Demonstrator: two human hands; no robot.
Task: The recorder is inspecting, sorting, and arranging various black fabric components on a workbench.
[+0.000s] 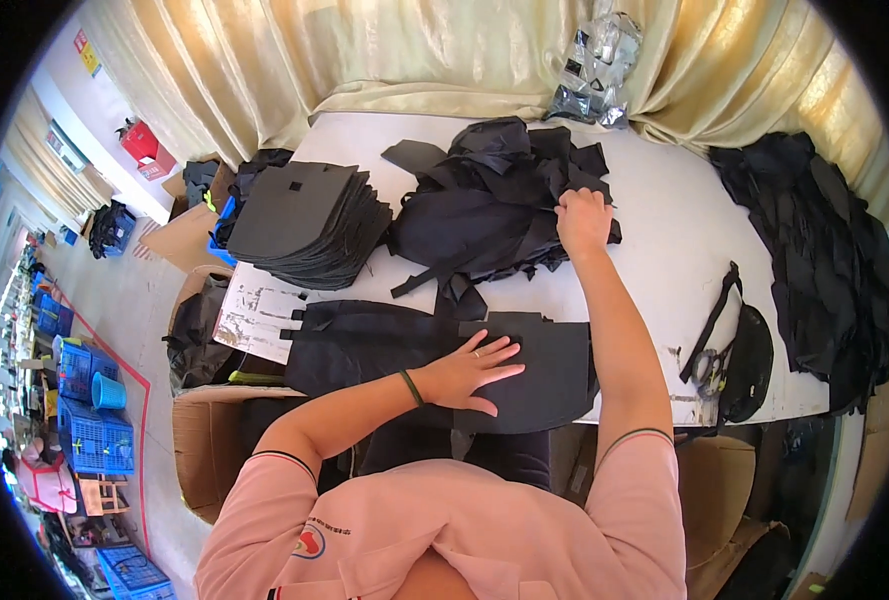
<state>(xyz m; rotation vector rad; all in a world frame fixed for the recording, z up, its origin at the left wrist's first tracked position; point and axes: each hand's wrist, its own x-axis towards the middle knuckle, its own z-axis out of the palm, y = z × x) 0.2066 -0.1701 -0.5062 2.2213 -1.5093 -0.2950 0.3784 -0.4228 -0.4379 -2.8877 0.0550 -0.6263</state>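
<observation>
- While the left hand lies spread, gripping nothing, on a flat, matte black panel, the right hand pinches a rumpled black cloth heap beyond it.
- Panel: probably light, stiffish; lift its edge right of the left hand.
- Cloth: likely soft; pinch single layers.
- Nearer than the left hand, a pink shirt bears a lettered emblem.

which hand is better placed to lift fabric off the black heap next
Probably the right hand: it is curled at the black heap, while the left hand lies spread on the dark panel.
</observation>
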